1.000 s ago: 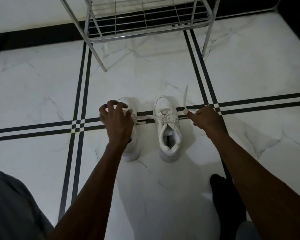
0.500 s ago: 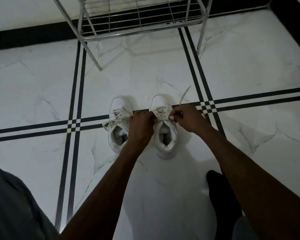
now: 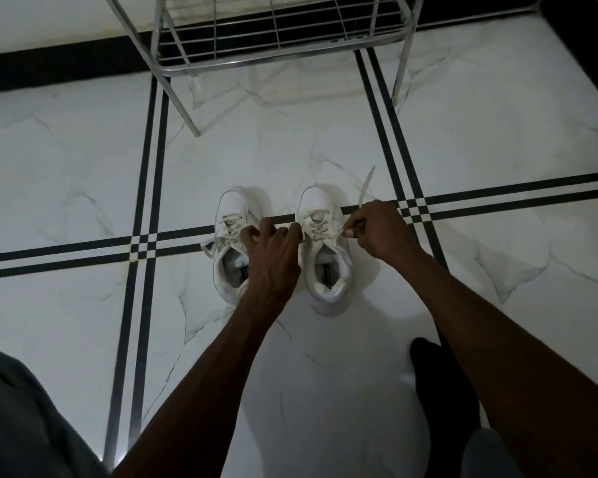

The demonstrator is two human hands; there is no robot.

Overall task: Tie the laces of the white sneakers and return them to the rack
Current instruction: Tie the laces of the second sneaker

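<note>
Underfoot, a white marble floor (image 3: 83, 160) crossed by black stripes is seen, a metal rack (image 3: 277, 36) standing beyond. Two white sneakers (image 3: 328, 257) are set side by side on it. Lace ends (image 3: 363, 188) are pinched by the left hand (image 3: 273, 257) and right hand (image 3: 380, 232).

Glossy marble-look floor (image 3: 497, 139) with black inlay stripes; shiny chrome wire rack (image 3: 277, 46) at twelve o'clock; smooth white leather-look sneakers (image 3: 316, 205) with woven cloth laces (image 3: 320, 231).
</note>
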